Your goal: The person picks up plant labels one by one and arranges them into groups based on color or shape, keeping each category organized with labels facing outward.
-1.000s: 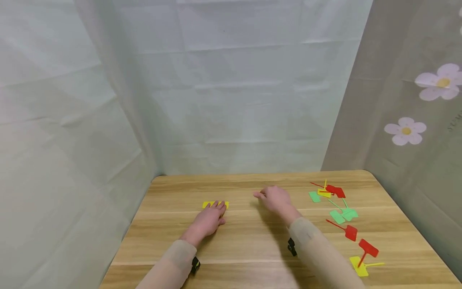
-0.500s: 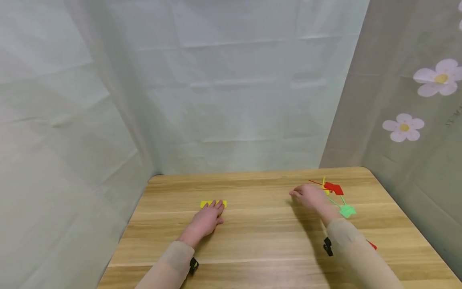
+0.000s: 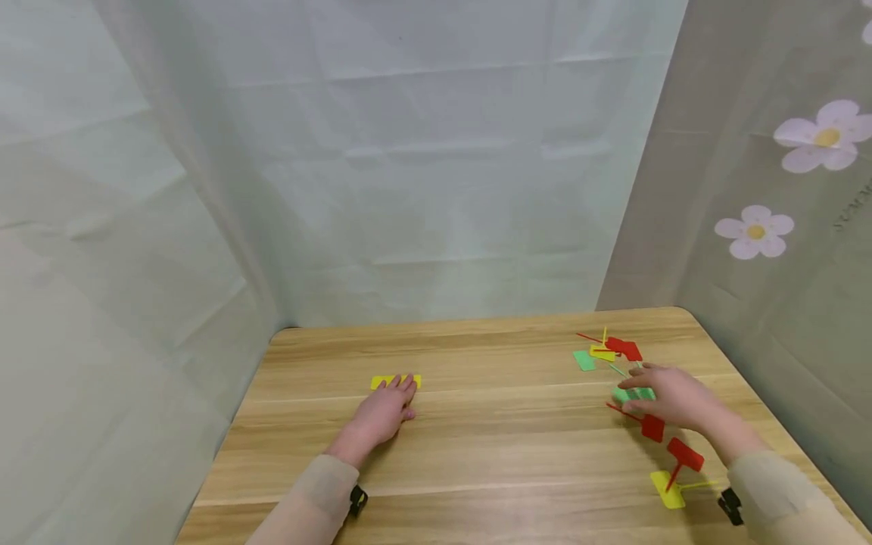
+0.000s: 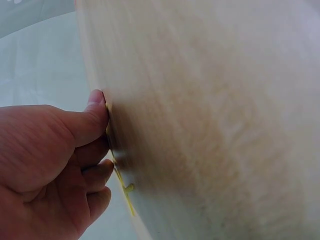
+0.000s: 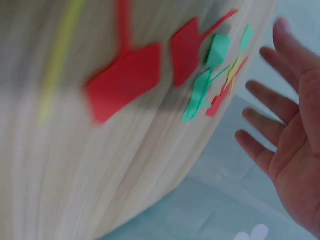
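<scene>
My left hand (image 3: pixel 380 416) rests its fingertips on a yellow plastic tag (image 3: pixel 381 381) lying flat on the table. In the left wrist view, thumb and fingertips (image 4: pixel 95 97) meet the tabletop along the thin yellow edge. My right hand (image 3: pixel 681 397), fingers apart and holding nothing, hovers over green tags (image 3: pixel 630 395) with thin tails, partly covering them. Just below it lies a red tag (image 3: pixel 652 428). In the right wrist view, the palm faces the tags, and a nearer red tag (image 5: pixel 127 75) is blurred.
Farther back on the right, red tags (image 3: pixel 625 349) overlap a yellow tag (image 3: pixel 602 354), beside a green tag (image 3: pixel 583 361). Nearer me, a red tag (image 3: pixel 685 454) crosses another yellow tag (image 3: pixel 668 490). Pale cloth (image 3: pixel 436 189) hangs behind the wooden table (image 3: pixel 490 439).
My right hand has swept rightward from mid-table to above the green tags, its fingers spreading. My left hand stays on the yellow tag while the head view shifts slightly.
</scene>
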A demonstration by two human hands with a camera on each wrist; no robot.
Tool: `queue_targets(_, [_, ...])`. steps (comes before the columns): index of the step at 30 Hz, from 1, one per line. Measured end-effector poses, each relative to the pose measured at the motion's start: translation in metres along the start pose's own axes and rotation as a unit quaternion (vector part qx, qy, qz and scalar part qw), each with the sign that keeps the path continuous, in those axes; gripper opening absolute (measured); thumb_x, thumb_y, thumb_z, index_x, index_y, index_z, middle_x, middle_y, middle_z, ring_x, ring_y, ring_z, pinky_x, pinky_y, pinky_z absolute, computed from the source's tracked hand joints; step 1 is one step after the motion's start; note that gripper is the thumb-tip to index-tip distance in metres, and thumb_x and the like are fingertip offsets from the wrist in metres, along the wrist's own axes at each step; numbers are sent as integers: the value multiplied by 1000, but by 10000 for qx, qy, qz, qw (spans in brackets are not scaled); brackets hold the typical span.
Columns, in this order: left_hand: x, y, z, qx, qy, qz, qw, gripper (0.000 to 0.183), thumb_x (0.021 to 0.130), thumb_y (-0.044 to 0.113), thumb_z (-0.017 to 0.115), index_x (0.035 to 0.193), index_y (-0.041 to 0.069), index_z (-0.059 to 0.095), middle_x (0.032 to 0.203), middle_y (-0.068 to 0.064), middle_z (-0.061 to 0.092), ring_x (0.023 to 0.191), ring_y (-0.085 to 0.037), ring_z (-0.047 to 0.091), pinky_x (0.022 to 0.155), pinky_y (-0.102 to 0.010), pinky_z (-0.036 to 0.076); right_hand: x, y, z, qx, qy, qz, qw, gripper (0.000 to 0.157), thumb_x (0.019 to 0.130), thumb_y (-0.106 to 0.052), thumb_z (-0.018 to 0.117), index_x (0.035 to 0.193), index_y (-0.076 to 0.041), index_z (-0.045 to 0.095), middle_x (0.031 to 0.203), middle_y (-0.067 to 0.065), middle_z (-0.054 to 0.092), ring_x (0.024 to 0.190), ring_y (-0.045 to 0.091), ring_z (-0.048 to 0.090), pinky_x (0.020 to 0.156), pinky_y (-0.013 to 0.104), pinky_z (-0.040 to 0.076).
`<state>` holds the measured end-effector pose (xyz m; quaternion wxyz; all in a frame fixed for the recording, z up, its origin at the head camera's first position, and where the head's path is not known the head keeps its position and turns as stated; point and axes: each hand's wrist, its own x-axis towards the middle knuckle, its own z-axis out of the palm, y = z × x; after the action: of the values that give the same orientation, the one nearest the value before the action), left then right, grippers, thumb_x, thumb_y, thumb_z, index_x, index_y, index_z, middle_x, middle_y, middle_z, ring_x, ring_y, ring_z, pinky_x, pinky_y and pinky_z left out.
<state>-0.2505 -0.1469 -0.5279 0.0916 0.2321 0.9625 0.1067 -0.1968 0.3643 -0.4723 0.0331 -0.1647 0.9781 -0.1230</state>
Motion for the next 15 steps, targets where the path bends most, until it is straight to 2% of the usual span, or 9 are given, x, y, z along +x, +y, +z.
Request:
queue_targets(3, [0, 0, 0, -4, -28, -15, 10000, 60, 97, 24, 64, 147, 0, 45, 157, -15, 36, 146, -35, 29, 118, -52, 23, -21, 1, -3, -212, -122, -468, 9986, 53, 72, -49, 84, 116, -21, 76, 132, 18, 62, 128, 51, 47, 93, 62, 47])
queue_targets(6, [-1, 0, 0, -12, -45, -1, 10000, 60, 97, 24, 64, 148, -1, 45, 157, -15, 36, 146, -36, 29, 118, -52, 23, -43, 1, 0, -515, -109, -931, 9943, 60, 64, -57, 85, 115, -27, 76, 134, 15, 62, 126, 47, 51, 90, 59, 50])
queue_targets(9, [-1, 0, -1, -1, -51, 14, 10000, 60, 97, 24, 64, 148, -1, 44, 156, -15, 36, 146, -35, 29, 118, -52, 23, -61, 0, 7, -775, 93, -1303, 9884, 63, 56, -63, 85, 112, -34, 76, 133, 14, 62, 122, 45, 56, 89, 57, 48])
queue_targets(11, [-1, 0, -1, 22, -55, 19, 10000, 60, 97, 25, 63, 148, 0, 44, 157, -15, 36, 146, -35, 29, 118, -52, 23, -70, 1, 14, -872, 242, -1483, 9848, 63, 50, -61, 87, 108, -39, 76, 132, 12, 64, 121, 42, 57, 89, 50, 47])
queue_targets(13, [-1, 0, -1, 50, -53, 20, 10000, 60, 97, 25, 63, 148, 0, 44, 157, -15, 36, 146, -35, 29, 118, -52, 23, -76, 1, 21, -903, 323, -1629, 9820, 63, 46, -55, 89, 106, -42, 75, 132, 10, 64, 121, 40, 56, 99, 39, 39])
queue_targets(15, [0, 0, -1, 50, -41, 22, 10000, 60, 97, 24, 63, 148, 0, 44, 156, -15, 36, 146, -35, 30, 118, -52, 24, -79, 2, 27, -918, 359, -1764, 9794, 64, 43, -47, 90, 105, -41, 75, 131, 8, 64, 124, 37, 54, 106, 28, 25])
